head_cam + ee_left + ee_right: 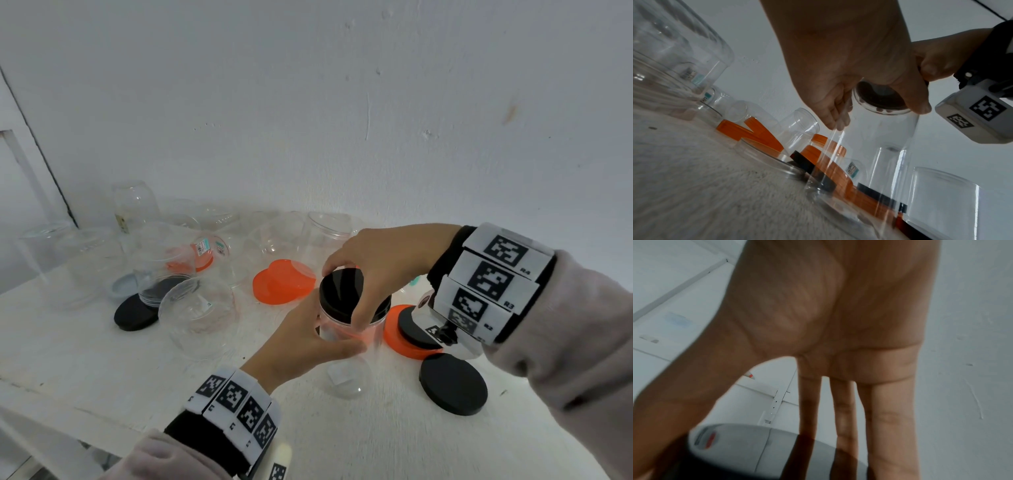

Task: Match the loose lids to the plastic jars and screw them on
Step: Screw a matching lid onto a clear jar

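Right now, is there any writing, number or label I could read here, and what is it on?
"R4": right wristband, beside a black-and-white square.
"R3": same band, next square down.
"R2": same band, below that.
Left wristband: tiny marks, too small to read.
Teal-and-white sticker on a clear jar at the back: blurred, unreadable.
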Action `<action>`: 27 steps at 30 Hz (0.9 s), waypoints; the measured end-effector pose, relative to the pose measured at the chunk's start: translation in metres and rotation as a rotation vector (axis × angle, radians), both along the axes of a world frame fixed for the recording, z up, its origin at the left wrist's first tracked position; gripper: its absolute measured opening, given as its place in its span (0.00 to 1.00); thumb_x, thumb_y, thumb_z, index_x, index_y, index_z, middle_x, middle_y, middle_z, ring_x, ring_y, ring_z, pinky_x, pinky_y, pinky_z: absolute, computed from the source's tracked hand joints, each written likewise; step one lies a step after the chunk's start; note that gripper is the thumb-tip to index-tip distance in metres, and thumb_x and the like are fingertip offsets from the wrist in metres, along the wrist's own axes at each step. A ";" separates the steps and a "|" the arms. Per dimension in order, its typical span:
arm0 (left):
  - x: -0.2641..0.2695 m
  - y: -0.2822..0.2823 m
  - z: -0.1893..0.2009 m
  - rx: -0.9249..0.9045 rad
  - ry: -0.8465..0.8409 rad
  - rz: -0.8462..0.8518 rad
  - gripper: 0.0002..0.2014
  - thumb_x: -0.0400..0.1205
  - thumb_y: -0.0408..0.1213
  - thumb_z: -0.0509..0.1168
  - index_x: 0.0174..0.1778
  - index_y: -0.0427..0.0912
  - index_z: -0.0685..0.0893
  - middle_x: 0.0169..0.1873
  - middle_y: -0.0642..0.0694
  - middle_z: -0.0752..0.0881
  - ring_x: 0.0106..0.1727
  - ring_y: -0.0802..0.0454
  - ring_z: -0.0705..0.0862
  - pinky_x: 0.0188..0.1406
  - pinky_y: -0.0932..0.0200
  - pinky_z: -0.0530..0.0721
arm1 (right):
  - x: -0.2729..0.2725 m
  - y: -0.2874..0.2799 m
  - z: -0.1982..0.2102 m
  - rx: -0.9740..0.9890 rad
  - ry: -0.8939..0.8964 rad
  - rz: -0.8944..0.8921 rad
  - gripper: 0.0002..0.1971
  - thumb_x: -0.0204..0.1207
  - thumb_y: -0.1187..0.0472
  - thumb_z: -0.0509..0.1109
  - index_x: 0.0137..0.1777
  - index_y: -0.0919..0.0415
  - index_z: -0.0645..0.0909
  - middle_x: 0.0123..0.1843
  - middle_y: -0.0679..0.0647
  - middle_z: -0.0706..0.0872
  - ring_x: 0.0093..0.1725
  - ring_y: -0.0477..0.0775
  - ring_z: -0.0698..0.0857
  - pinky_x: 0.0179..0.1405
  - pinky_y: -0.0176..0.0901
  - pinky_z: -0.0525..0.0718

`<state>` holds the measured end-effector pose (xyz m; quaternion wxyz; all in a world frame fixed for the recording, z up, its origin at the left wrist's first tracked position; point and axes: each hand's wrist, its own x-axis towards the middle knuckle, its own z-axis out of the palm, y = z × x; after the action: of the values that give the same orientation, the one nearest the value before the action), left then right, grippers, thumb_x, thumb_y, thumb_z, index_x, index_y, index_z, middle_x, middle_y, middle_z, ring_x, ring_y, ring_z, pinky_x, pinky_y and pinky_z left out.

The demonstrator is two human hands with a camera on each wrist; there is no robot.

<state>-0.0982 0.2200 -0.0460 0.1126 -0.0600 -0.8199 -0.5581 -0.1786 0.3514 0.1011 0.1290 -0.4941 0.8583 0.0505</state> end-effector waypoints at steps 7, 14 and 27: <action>0.000 0.001 0.001 0.001 0.015 0.000 0.36 0.67 0.42 0.80 0.67 0.67 0.71 0.59 0.66 0.84 0.61 0.68 0.82 0.53 0.77 0.77 | -0.003 -0.004 -0.021 -0.076 0.148 -0.075 0.36 0.59 0.25 0.71 0.48 0.59 0.82 0.41 0.53 0.87 0.34 0.56 0.89 0.24 0.39 0.78; -0.002 0.001 -0.001 0.005 0.005 -0.004 0.38 0.67 0.43 0.81 0.69 0.66 0.70 0.61 0.67 0.83 0.63 0.69 0.80 0.54 0.78 0.76 | -0.006 0.001 0.000 0.134 -0.042 -0.033 0.43 0.63 0.37 0.79 0.77 0.42 0.67 0.66 0.43 0.76 0.63 0.49 0.78 0.61 0.48 0.81; -0.001 0.001 0.000 -0.022 0.016 0.004 0.35 0.69 0.42 0.81 0.68 0.65 0.71 0.60 0.67 0.83 0.62 0.69 0.81 0.54 0.79 0.75 | -0.004 0.000 0.001 0.057 0.025 0.001 0.37 0.57 0.35 0.80 0.68 0.37 0.73 0.52 0.41 0.81 0.47 0.53 0.89 0.47 0.49 0.89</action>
<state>-0.0993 0.2215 -0.0460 0.1193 -0.0641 -0.8252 -0.5484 -0.1825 0.3515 0.1018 0.1322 -0.4902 0.8577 0.0813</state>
